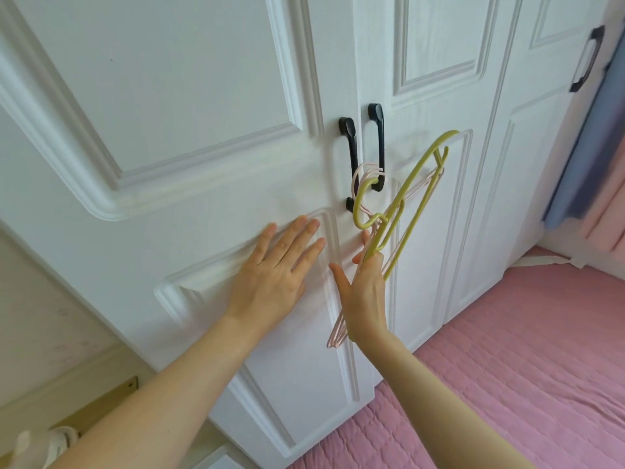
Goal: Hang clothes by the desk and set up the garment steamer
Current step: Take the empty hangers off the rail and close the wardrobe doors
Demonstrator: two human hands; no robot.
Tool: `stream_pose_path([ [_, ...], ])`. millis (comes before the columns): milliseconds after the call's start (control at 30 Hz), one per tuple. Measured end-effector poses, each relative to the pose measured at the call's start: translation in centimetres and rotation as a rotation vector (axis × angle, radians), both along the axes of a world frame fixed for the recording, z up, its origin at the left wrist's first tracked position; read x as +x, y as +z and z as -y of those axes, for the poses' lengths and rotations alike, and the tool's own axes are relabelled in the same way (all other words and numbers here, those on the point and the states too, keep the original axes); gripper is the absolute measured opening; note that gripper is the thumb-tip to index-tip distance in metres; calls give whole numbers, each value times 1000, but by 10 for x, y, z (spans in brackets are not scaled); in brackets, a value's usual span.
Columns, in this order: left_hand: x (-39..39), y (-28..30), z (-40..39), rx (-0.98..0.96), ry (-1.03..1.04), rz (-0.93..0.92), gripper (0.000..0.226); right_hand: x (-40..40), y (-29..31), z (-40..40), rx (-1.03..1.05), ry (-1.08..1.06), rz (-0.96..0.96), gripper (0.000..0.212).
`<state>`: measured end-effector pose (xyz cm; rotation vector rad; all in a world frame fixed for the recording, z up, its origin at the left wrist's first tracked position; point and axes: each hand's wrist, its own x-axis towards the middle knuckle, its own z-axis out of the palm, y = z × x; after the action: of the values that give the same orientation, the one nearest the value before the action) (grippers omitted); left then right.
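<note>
Nearest the camera, two bare forearms reach forward and up toward a white wardrobe. Below them on the right lies a pink quilted bed cover (507,384); at lower left a strip of pale floor is in view.

The left hand (274,275) is spread, fingers straight, palm pressed flat against the lower panel of the left wardrobe door (169,130). It holds nothing.

The right hand (363,292) holds a bundle of clothes hangers, which passes between its fingers and palm. The thumb stands out to the left. How tightly the fingers close round the bundle cannot be told, as the back of the hand hides them.

The bundle consists of a yellow-green hanger (409,198) and several pale pink hangers (338,333). The pink ends project below the hand; the yellow-green frame slants up and to the right across the right wardrobe door (439,231).

The hanger hooks sit at the lower end of the right door handle (377,147), a black bar. A matching black left door handle (350,160) is mounted just beside it.

Farther right, a third door carries another black handle (586,60). At the far right edge hang blue and pink curtains (588,157).
</note>
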<state>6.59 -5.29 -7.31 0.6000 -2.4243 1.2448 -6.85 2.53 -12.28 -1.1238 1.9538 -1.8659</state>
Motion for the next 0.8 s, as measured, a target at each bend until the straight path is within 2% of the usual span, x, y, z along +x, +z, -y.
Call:
stream_pose_path([
  [200,-3,1,7,12,36,-5,66,-4,0,17,37,1,4,36],
  [333,-4,2,8,42,45,-5,66,0,-3,27,30,-26,2,50],
  [800,0,13,-6,164,108,58,65,-2,2,8,37,41,-21,49],
])
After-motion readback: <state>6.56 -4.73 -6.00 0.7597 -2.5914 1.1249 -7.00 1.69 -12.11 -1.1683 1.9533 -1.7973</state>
